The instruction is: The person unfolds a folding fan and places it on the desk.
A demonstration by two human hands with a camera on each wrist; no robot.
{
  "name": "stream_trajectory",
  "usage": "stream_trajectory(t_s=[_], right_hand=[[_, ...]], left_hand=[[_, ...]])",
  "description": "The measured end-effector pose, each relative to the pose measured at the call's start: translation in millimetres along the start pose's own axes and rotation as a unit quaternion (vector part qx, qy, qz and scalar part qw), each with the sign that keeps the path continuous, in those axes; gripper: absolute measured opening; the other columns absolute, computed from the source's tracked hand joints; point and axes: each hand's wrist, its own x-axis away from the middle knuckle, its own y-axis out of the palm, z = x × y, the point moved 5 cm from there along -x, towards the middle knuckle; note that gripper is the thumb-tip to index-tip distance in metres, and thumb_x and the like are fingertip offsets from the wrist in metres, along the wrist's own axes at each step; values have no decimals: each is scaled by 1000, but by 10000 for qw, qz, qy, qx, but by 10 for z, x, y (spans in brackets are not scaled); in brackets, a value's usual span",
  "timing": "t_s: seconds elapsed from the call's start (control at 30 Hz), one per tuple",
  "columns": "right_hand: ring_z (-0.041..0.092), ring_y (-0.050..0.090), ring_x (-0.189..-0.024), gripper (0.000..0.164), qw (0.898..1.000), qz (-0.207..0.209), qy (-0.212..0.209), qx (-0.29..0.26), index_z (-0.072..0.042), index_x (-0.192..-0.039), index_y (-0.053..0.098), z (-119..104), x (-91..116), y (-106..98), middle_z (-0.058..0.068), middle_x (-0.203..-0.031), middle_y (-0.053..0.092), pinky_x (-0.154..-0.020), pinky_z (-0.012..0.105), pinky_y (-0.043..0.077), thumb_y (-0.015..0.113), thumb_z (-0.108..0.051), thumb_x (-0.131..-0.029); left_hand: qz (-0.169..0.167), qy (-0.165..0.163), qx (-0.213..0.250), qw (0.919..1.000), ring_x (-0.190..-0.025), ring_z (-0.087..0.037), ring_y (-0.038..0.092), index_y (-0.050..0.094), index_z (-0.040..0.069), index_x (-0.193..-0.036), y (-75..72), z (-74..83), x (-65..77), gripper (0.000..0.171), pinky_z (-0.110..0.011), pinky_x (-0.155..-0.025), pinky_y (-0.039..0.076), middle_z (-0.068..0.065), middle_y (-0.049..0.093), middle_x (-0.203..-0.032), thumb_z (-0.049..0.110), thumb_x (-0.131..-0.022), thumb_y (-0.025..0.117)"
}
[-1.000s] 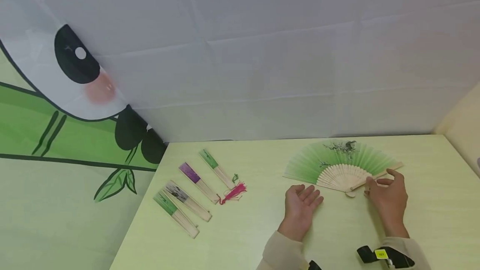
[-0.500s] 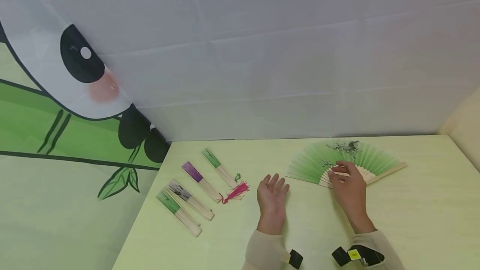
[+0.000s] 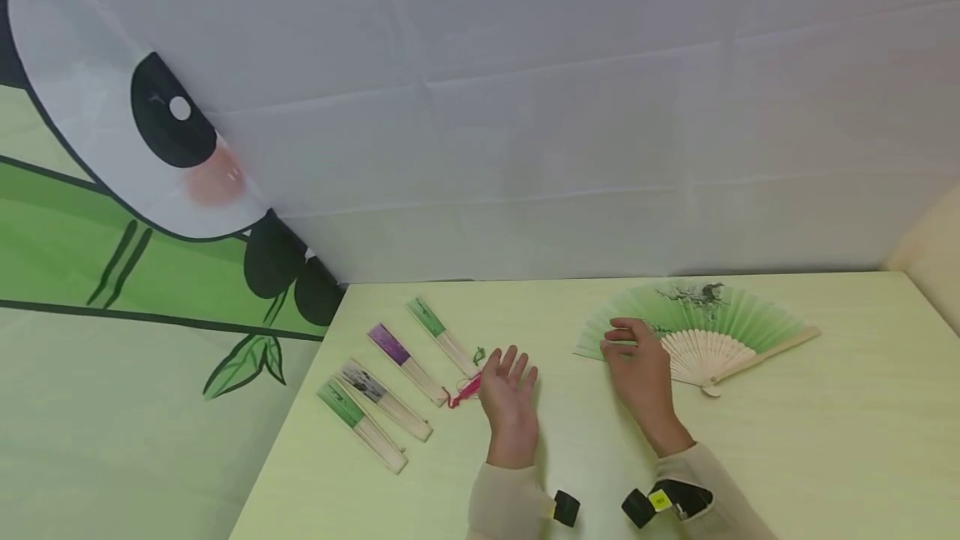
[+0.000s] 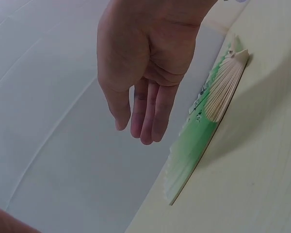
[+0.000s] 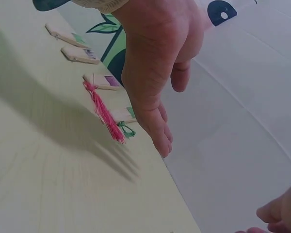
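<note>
By the spread green fan (image 3: 708, 345) — perhaps above its left part — hangs the right hand (image 3: 641, 375), loosely curled, empty; farther left, the left hand (image 3: 512, 407), fingers extended.

In the head view, the left hand (image 3: 512, 402) partly hides the pink tassel (image 3: 468, 388) (its loose end).

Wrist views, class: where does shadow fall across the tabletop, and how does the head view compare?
Left wrist view: a soft, broad shadow crosses the tabletop toward the open fan; right wrist view: a long shadow ends in finger-like streaks near the pink tassel; head view: only faint shading beside the left hand and right hand.
</note>
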Motion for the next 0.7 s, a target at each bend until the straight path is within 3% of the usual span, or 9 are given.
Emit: stream_trajectory(t_s=[0.7], right_hand=[[21,66,-80,24,9953,-620,-656,-356,-9,-105,62,-325,8,944,7,-90,66,-69,37,53,67,-3,-82]], left_hand=[[811,779,316,9932,-133,-35,27,12,-4,-144,-429,545,-218,50,-39,-109,24,-25,29,-143,17,-101,23]])
